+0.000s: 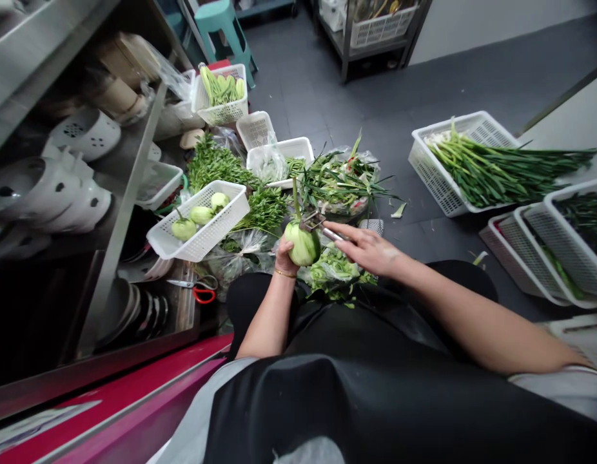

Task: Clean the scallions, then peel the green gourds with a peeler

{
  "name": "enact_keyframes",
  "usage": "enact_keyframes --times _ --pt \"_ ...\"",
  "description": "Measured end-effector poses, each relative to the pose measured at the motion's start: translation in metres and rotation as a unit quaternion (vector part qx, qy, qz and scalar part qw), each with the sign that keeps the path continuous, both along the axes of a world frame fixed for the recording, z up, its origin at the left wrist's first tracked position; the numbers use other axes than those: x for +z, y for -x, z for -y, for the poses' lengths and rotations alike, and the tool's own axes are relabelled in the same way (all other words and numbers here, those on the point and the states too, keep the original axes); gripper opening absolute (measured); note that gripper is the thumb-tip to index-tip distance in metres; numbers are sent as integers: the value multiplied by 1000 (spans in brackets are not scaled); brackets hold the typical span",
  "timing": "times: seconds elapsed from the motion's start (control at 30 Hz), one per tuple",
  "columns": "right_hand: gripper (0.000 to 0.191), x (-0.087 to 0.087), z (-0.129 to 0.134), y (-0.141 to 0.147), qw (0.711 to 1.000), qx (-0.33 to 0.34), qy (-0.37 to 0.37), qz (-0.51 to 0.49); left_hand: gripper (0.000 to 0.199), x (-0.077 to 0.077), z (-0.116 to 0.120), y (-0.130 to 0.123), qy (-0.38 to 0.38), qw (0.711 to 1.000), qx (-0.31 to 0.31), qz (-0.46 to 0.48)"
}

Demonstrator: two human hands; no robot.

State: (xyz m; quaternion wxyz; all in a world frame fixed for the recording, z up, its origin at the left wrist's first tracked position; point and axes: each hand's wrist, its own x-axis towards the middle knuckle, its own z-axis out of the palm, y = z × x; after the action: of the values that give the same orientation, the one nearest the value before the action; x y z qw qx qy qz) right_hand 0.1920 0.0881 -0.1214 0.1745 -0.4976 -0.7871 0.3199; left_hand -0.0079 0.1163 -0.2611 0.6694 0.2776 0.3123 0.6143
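My left hand (pixel 285 256) is wrapped round a green gourd-like vegetable (pixel 304 246), its long stem pointing up and away from me. In my right hand (pixel 371 248) is a metal peeler (pixel 322 225), its head at the upper right side of the vegetable. Paler streaks show on the green skin. Just left of my left hand, a white basket (pixel 225 225) holds several round pale green vegetables (pixel 200 215). Below and behind the held vegetable lie green scraps (pixel 333 267), partly hidden by my hands.
Leafy greens (pixel 214 164) and a heap of long trimmings (pixel 344 180) lie ahead. A basket of leeks (pixel 487 164) and stacked baskets (pixel 535 248) stand right. Red-handled scissors (pixel 202 291) lie left, by metal shelving (pixel 129 193). A green stool (pixel 224 26) stands far back.
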Motion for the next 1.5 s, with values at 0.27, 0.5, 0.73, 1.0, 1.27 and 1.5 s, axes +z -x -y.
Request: enact_keyframes --times 0.27,0.5,0.73,1.0,1.27,1.5 --pt "45 -40 62 -62 991 52 110 56 63 -3 -2 -3 102 993 12 57" --pt "50 -20 12 -1 1000 2 -24 0 61 4 -2 -13 65 998 9 21" --pt "51 -66 83 -37 996 5 44 77 59 3 -9 2 51 991 126 10" --pt "50 -24 8 12 999 3 -33 -32 58 10 -6 -1 43 994 76 62" --pt "47 -80 69 -33 995 18 90 43 67 15 -11 12 59 991 91 73" --pt "48 -30 12 -11 1000 11 -6 -2 60 -9 -7 3 169 981 8 92"
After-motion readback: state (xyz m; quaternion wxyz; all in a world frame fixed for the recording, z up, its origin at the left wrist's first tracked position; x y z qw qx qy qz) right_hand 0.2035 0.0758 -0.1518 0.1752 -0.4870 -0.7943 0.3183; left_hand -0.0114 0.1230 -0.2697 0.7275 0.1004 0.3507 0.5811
